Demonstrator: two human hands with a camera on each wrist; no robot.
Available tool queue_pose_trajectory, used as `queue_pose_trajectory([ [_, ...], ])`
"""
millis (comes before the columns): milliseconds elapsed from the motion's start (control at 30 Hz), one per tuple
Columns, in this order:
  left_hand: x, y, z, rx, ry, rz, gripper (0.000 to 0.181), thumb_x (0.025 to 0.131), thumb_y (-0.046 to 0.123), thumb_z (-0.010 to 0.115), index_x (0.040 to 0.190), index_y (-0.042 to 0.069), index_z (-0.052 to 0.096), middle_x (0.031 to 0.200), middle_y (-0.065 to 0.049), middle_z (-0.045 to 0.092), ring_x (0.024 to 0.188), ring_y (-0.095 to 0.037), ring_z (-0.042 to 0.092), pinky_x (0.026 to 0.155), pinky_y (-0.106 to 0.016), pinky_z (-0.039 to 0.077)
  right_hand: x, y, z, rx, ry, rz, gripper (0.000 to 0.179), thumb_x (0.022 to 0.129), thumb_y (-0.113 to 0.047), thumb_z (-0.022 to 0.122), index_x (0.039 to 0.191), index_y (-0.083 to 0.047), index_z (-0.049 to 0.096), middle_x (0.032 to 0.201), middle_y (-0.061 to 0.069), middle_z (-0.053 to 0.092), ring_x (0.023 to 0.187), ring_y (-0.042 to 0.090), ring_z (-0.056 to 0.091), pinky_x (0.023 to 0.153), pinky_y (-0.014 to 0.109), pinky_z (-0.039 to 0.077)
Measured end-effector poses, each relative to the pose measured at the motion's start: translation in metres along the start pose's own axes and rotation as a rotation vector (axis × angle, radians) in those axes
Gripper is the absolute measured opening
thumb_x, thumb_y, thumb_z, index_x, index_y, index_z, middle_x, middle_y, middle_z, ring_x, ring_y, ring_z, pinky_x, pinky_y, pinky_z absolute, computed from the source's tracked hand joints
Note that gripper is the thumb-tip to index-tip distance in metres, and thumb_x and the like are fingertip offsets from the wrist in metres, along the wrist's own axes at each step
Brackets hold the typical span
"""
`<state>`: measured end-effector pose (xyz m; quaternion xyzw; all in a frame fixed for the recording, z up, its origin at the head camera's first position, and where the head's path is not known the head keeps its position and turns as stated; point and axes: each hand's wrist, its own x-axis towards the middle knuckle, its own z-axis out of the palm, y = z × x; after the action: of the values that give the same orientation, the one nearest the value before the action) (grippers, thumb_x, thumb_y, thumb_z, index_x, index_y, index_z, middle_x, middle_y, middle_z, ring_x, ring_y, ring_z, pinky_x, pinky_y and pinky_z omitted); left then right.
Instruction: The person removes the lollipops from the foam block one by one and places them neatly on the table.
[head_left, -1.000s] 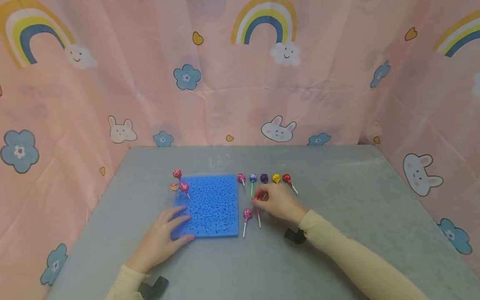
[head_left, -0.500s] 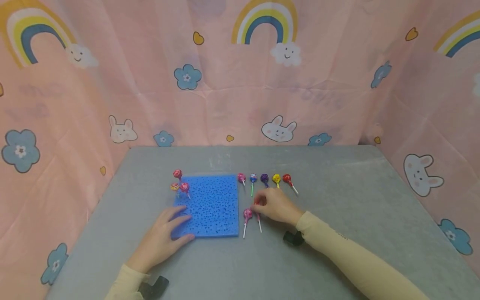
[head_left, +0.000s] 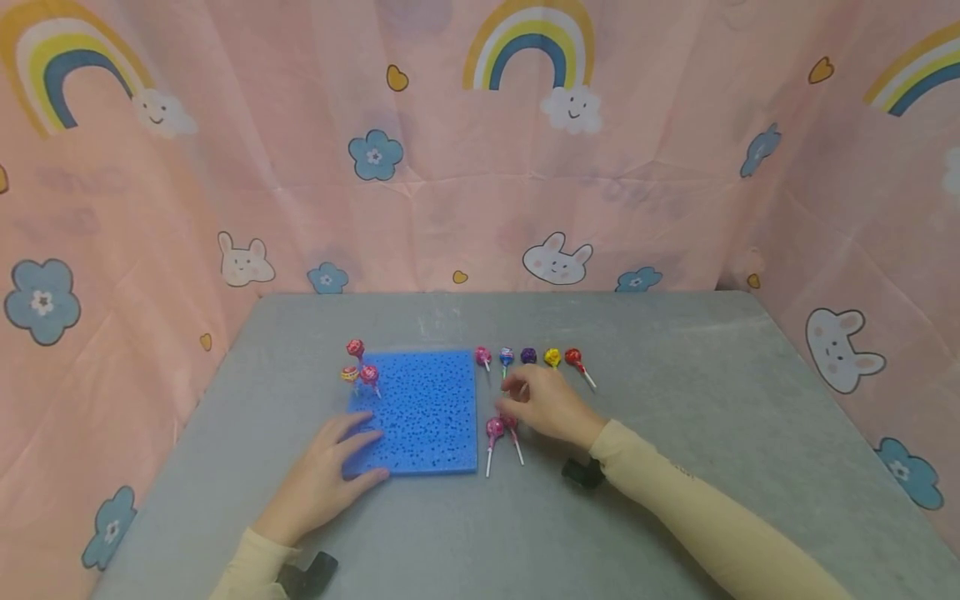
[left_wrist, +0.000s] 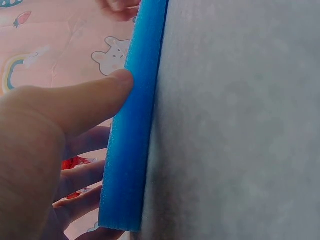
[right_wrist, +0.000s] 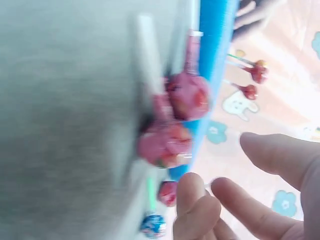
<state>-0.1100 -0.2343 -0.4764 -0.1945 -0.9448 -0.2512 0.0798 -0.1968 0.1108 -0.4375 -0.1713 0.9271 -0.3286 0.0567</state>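
My left hand (head_left: 326, 471) rests on the near left corner of a blue foam block (head_left: 427, 417), fingers spread. In the left wrist view its thumb (left_wrist: 100, 97) lies against the foam's edge. My right hand (head_left: 555, 404) hovers right of the block with thumb and fingers apart, holding nothing. Just below its fingertips lies a pink-red lollipop (head_left: 512, 423), its head partly covered in the head view. Beside that one is a pink lollipop (head_left: 495, 427), stick toward me; the right wrist view shows both heads close together, blurred.
Three lollipops (head_left: 369, 375) stand upright at the block's far left corner. Along the back right lies a row: pink (head_left: 483, 357), blue (head_left: 507, 357), purple (head_left: 528, 356), yellow (head_left: 552, 357) and red (head_left: 574, 357) lollipops. A patterned pink cloth (head_left: 450, 208) backs the grey table (head_left: 675, 367).
The pink-red lollipop came toward me, down beside the pink one, and my right hand has let go of it, fingers now lifted slightly away. My left hand stayed put.
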Motion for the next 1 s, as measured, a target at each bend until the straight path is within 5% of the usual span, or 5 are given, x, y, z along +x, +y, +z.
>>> queue_pose_trajectory([
  [200,0.0,-0.001,0.001,0.012,0.019,0.021,0.05,0.087,0.034,0.086,0.13,0.012,0.073,0.15,-0.011,0.058,0.141,-0.038,0.051,0.109,-0.061,0.049,0.0,-0.014,-0.006,0.046,0.073,-0.099,0.034,0.093,-0.022,0.081,0.122,-0.006,0.071,0.119,0.012,0.071,0.093,0.018,0.068,0.07,0.025,0.06],
  [567,0.001,0.001,0.002,0.026,0.036,0.043,0.05,0.086,0.034,0.087,0.129,0.013,0.074,0.148,-0.011,0.059,0.139,-0.039,0.052,0.108,-0.061,0.05,0.005,-0.03,-0.009,0.064,0.101,-0.127,0.039,0.095,-0.022,0.078,0.13,-0.008,0.069,0.126,0.01,0.07,0.097,0.019,0.069,0.069,0.023,0.06],
  [1000,0.0,0.0,0.003,0.016,0.022,0.021,0.049,0.088,0.035,0.085,0.13,0.013,0.073,0.149,-0.011,0.058,0.141,-0.039,0.051,0.109,-0.063,0.049,0.042,-0.079,0.022,0.064,-0.013,-0.262,0.039,0.098,-0.025,0.075,0.131,-0.005,0.068,0.128,0.013,0.071,0.094,0.016,0.069,0.074,0.022,0.058],
])
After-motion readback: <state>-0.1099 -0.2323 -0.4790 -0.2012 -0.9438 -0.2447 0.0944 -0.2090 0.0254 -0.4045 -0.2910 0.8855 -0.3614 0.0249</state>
